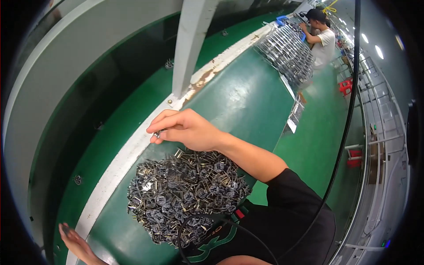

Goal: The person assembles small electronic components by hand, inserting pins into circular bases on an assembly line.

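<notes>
The right hand [187,128] pinched a part [157,134] between fingertips [151,128] beyond the pile [185,194]; left of the pile, the left hand's [76,243] hold was unclear.

**Right fingers [170,120] cover most of a small metal part [157,134]**

Only a shiny bit shows between the fingertips, too little to tell its shape. Just below these fingers, pieces in the dark pile [190,185] overlap, hiding one another and the bench [238,99] beneath; the black shirt [300,216] covers the pile's near edge. Well down and left of them, the left hand [76,244] is blurred, a dark patch at its fingers unreadable, its forearm cut off by the lower edge. Beyond the right fingers, a loose piece [169,64] is too small to identify. Far to their upper right, whatever a co-worker [326,44] handles is indistinct.
</notes>
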Demonstrator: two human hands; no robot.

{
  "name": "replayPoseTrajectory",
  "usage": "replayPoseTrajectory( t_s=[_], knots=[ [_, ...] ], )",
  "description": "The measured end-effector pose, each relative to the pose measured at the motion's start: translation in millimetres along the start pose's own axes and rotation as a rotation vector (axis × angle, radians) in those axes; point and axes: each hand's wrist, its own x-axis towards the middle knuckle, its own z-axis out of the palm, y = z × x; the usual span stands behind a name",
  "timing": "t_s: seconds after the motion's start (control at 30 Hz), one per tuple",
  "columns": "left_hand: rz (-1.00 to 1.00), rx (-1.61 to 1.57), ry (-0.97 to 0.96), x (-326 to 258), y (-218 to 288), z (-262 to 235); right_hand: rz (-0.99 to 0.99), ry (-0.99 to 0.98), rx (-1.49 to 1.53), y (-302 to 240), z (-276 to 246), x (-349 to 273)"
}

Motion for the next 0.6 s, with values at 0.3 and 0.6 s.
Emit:
replayPoseTrajectory(
  t_s=[0.3,0.6],
  knots=[
    [-0.053,0.248,-0.422,-219,0,136,-0.066,-0.265,-0.177,-3,47,6],
    [0.180,0.357,-0.676,-257,-8,189,-0.458,-0.210,-0.703,-18,105,-31]
  ],
)
